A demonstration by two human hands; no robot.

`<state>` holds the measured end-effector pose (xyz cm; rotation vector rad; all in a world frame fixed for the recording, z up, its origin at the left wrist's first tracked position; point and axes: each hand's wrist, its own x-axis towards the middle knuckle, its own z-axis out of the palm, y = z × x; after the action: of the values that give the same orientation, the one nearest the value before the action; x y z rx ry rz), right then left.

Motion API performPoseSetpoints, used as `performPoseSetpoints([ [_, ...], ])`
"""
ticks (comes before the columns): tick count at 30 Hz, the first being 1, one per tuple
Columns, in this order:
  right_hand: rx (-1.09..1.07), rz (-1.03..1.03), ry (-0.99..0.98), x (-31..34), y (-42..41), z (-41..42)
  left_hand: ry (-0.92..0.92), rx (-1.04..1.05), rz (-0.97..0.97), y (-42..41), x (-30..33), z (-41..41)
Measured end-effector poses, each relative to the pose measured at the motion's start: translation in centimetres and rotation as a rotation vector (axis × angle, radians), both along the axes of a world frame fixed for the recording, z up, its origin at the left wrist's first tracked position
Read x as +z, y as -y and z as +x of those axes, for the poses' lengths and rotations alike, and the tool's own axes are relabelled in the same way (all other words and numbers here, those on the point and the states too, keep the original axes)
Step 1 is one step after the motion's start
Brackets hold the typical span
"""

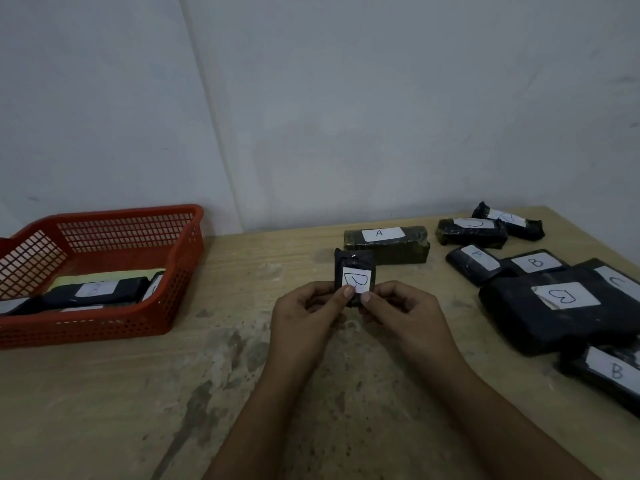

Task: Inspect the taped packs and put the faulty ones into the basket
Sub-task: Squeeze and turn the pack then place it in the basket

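A small black taped pack [354,266] with a white label marked B stands upright above the table's middle. My left hand [308,317] and my right hand [403,311] both pinch its lower end, thumbs on the label. A red plastic basket [114,220] sits at the left with several black labelled packs [95,292] inside. Behind the held pack lies a long pack marked A [388,242].
Several more black packs with B and C labels lie at the right, among them a large pack [561,313] and a pack at the table's right edge [609,374]. The wooden table [173,393] is stained. A grey wall stands close behind.
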<state>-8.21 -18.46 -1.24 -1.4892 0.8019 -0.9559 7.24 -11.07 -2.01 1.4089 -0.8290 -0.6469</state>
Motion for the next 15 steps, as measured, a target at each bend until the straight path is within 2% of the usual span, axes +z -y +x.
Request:
performPoseSetpoints([
  [15, -0.084, -0.052, -0.055, -0.16, 0.17, -0.27, 0.115, 0.058, 0.012, -0.1, 0.07, -0.5],
])
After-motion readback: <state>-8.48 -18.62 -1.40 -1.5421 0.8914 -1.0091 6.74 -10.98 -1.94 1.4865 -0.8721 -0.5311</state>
